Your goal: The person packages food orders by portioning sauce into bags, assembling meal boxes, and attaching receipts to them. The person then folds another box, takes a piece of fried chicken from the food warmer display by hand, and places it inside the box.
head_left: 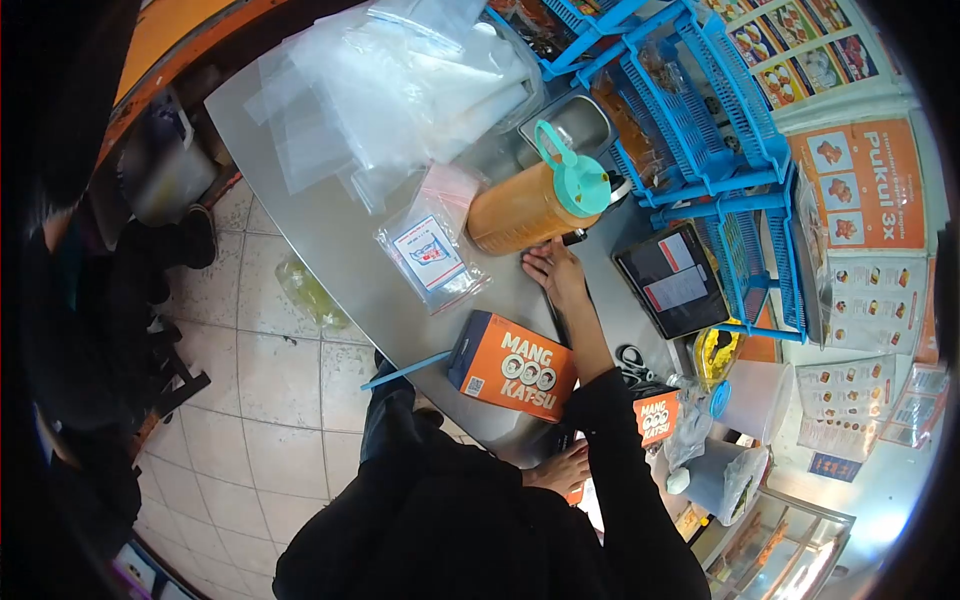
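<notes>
My right hand [555,272] reaches over the metal table beside a large bottle [515,215] of orange-brown liquid with a mint-green lid. Its fingers are curled in at a black pen-like object [574,237] near the bottle's base. Below that forearm stands an orange and navy box [520,368] printed "MANG KATSU". My left hand [560,470] is close to my body at the table's near edge, partly covered by my right sleeve. What its fingers do is hidden. A clear packet with a blue-and-red print [432,255] lies left of the bottle.
Clear plastic bags [390,90] cover the far left of the table. Blue racks [690,120] and a tablet [672,280] line the right side. Scissors [634,362] and a smaller orange box [655,417] lie near my sleeve. Another person's dark-clothed legs [160,250] show at left.
</notes>
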Available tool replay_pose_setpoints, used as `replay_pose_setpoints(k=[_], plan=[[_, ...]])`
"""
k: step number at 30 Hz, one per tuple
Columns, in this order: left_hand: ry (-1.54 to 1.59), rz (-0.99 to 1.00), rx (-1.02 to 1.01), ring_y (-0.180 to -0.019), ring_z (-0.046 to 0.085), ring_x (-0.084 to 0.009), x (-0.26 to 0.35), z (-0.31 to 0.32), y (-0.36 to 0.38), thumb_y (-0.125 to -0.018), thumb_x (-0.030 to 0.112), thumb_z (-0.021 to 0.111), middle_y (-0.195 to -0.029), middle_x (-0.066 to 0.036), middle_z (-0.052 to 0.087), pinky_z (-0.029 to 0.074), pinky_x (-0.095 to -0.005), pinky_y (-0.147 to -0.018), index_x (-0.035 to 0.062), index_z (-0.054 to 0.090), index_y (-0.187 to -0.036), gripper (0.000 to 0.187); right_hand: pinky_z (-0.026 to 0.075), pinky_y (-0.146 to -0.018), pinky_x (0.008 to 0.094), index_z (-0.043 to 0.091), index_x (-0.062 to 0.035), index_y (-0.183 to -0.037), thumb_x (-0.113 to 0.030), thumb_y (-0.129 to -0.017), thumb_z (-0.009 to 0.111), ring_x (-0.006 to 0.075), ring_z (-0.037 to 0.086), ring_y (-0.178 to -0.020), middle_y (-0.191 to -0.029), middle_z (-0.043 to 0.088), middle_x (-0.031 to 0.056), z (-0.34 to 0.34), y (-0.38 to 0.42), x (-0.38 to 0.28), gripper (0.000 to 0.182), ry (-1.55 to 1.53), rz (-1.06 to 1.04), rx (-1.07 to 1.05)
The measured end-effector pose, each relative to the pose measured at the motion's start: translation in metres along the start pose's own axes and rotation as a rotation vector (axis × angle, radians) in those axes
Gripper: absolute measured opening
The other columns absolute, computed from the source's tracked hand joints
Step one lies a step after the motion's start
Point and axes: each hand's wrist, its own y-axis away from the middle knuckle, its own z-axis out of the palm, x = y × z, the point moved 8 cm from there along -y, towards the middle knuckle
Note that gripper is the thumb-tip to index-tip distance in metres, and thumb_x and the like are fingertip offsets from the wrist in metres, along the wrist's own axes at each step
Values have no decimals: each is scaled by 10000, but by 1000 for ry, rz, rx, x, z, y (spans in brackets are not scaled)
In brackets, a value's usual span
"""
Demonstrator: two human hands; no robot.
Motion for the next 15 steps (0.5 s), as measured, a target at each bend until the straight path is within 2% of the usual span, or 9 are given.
replay_pose_setpoints(k=[1,5,6,9,10,12,13,14,15], plan=[[4,-3,-9,-1197,293,-325,1,2,1,-754,325,540,-1213,-146,408,154,-454,-1029,90,523,-1104,422,510,-721,393,479,-16,-797,-390,-868,478,256,579,-765,-796,525,111,1,-3,1,381,-17,3,-29],[15,-8,-62,-1192,298,-327,0,8,2,-751,320,544,-1209,-148,411,156,-455,-1029,89,526,-1100,419,522,-703,394,468,-13,-770,-352,-880,467,274,593,-742,-786,530,126,-1,-13,9,357,58,138,-14],[9,-8,-80,-1191,299,-327,-2,10,3,-750,319,545,-1209,-148,411,156,-455,-1028,88,526,-1099,419,516,-751,387,465,-10,-777,-317,-896,443,275,575,-804,-794,504,124,0,-12,8,330,100,157,-23],[19,-24,-177,-1187,303,-328,-2,19,1,-748,316,547,-1206,-149,414,157,-455,-1028,87,528,-1096,417,524,-729,371,476,-8,-785,-326,-884,470,247,585,-746,-765,513,111,1,-12,8,333,141,85,-30],[60,-43,-281,-1186,305,-328,-4,26,1,-747,315,548,-1206,-149,414,158,-456,-1028,87,529,-1095,416,521,-671,314,489,-12,-736,-332,-880,480,190,580,-672,-702,532,92,1,1,1,351,223,62,-2],[220,-188,-610,-1184,308,-329,-15,51,2,-745,313,550,-1204,-150,416,158,-456,-1027,87,530,-1093,415,496,-610,268,493,-17,-691,-335,-884,473,155,565,-634,-658,538,77,-8,45,-26,373,256,-115,-36],[244,-228,-643,-1182,309,-329,-16,52,2,-744,311,551,-1203,-150,416,159,-456,-1027,86,531,-1092,415,483,-579,246,495,-20,-668,-337,-886,469,138,558,-615,-635,540,69,-18,71,-38,385,277,-202,-49],[233,-224,-563,-1181,310,-330,-14,51,-2,-743,310,552,-1202,-150,417,159,-456,-1027,86,532,-1091,414,467,-560,243,518,-12,-703,-299,-885,476,129,542,-591,-640,535,58,-42,99,-49,342,315,-283,-10],[159,-133,-280,-1169,326,-324,-5,22,-12,-733,291,562,-1202,-159,418,171,-458,-1021,84,535,-1088,412,450,-542,241,542,-4,-739,-260,-885,482,120,527,-567,-644,530,48,-71,131,-58,301,355,-367,31]])
